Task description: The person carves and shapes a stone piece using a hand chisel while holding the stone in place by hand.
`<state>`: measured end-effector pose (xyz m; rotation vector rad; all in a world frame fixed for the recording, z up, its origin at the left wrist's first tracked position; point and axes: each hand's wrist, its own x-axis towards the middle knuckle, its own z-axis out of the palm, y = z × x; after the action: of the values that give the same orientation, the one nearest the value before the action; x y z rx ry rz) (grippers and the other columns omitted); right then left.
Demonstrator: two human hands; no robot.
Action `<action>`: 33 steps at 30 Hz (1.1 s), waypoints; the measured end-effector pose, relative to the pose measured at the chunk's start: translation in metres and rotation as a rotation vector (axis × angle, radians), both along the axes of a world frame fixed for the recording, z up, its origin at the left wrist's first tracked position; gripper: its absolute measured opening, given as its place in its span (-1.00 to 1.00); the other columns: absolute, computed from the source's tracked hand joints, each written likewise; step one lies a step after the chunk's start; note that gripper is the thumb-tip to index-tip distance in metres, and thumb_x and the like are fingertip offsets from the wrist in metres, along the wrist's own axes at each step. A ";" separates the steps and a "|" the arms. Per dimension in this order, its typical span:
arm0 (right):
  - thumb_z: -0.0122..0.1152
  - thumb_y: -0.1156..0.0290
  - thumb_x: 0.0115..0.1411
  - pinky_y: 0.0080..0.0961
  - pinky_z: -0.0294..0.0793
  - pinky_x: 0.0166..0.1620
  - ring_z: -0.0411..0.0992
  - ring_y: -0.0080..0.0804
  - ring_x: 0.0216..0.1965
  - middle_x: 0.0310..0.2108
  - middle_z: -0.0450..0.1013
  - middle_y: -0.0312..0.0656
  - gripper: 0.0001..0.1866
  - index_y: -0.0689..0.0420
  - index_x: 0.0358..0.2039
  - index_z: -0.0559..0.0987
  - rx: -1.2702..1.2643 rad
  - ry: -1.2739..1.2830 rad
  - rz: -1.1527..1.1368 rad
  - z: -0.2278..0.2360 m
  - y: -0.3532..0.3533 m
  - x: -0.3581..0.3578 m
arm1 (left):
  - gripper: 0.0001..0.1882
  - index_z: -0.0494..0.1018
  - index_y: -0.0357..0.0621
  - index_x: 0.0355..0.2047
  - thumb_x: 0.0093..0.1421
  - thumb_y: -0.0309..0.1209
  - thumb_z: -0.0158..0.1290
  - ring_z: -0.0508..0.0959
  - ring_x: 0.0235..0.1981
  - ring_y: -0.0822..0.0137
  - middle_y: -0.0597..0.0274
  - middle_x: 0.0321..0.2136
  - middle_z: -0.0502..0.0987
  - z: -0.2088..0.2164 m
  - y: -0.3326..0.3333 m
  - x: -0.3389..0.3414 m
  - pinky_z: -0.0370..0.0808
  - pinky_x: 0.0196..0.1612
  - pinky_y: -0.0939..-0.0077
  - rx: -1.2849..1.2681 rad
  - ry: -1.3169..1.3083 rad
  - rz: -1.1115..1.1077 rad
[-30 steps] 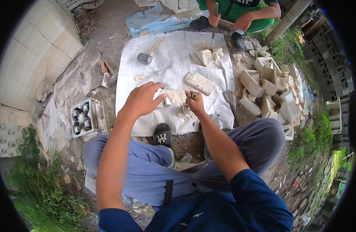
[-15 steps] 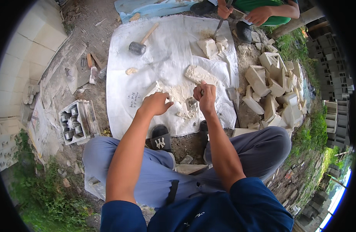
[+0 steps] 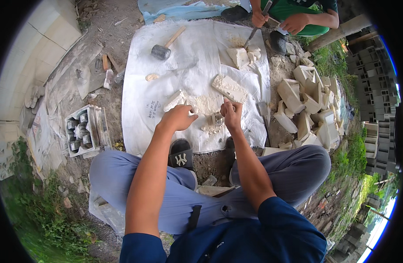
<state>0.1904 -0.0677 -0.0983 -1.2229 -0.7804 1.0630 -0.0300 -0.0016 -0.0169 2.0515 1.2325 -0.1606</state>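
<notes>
Head view: tray point(image 3: 93, 127), left of sheet point(image 3: 142, 65), holds grey cups, count unclear. Black handwriting on sheet; pale letters on sandal point(image 3: 179, 160). One mallet point(image 3: 161, 51). Left hand point(image 3: 178, 117) half curled beside block point(image 3: 172, 101); contact cannot be told. Right hand point(image 3: 231, 115) fisted round partly hidden tool point(image 3: 217, 118), just below slab point(image 3: 230, 88). Block, tool, slab: all over sheet.

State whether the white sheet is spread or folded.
Spread: the white sheet lies broad and mostly flat, the mallet resting on it.
</notes>
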 end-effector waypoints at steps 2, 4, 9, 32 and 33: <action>0.09 0.22 0.41 -0.51 -0.10 -0.63 0.01 -0.71 -0.74 -0.80 0.15 -0.46 -0.37 0.09 -0.83 0.24 0.056 -0.037 -0.057 0.020 -0.005 -0.010 | -0.53 0.55 -0.17 -0.02 0.32 -0.02 0.08 0.60 -0.03 -0.07 -0.12 -0.12 0.62 -0.002 -0.009 -0.018 0.51 0.01 0.11 -0.011 0.024 0.042; 0.09 0.22 0.42 -0.52 -0.12 -0.63 0.00 -0.71 -0.74 -0.80 0.12 -0.46 -0.36 0.08 -0.83 0.22 0.075 -0.072 -0.054 0.049 -0.009 -0.016 | -0.53 0.54 -0.19 -0.01 0.32 -0.03 0.09 0.60 -0.04 -0.09 -0.17 -0.13 0.62 0.000 -0.014 -0.032 0.52 0.00 0.10 -0.028 0.023 0.070; 0.12 0.23 0.43 -0.52 -0.09 -0.61 0.01 -0.71 -0.71 -0.78 0.14 -0.45 -0.39 0.11 -0.79 0.24 0.065 -0.023 -0.137 0.017 -0.023 -0.003 | -0.51 0.55 -0.19 -0.01 0.32 -0.02 0.08 0.61 -0.05 -0.10 -0.21 -0.13 0.61 -0.004 -0.017 -0.033 0.52 0.03 0.13 -0.085 0.054 0.035; 0.14 0.32 0.38 -0.54 -0.04 -0.61 0.07 -0.73 -0.70 -0.77 0.18 -0.46 -0.45 0.17 -0.78 0.31 0.064 -0.133 -0.129 0.036 -0.032 -0.027 | -0.51 0.54 -0.15 0.04 0.35 -0.01 0.03 0.57 0.03 -0.09 -0.18 -0.06 0.60 -0.004 -0.032 -0.040 0.47 0.12 0.15 -0.160 0.103 0.020; 0.10 0.35 0.42 -0.52 -0.07 -0.60 -0.01 -0.68 -0.71 -0.78 0.12 -0.42 -0.44 0.13 -0.77 0.26 0.063 -0.154 -0.097 0.056 -0.031 -0.034 | -0.51 0.54 -0.17 0.03 0.36 -0.02 0.02 0.58 0.01 -0.09 -0.18 -0.07 0.60 -0.002 -0.031 -0.043 0.49 0.10 0.16 -0.157 0.080 0.014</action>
<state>0.1565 -0.0986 -0.0427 -1.2861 -0.8575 0.8672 -0.0732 -0.0329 -0.0184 1.9165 1.2413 -0.3253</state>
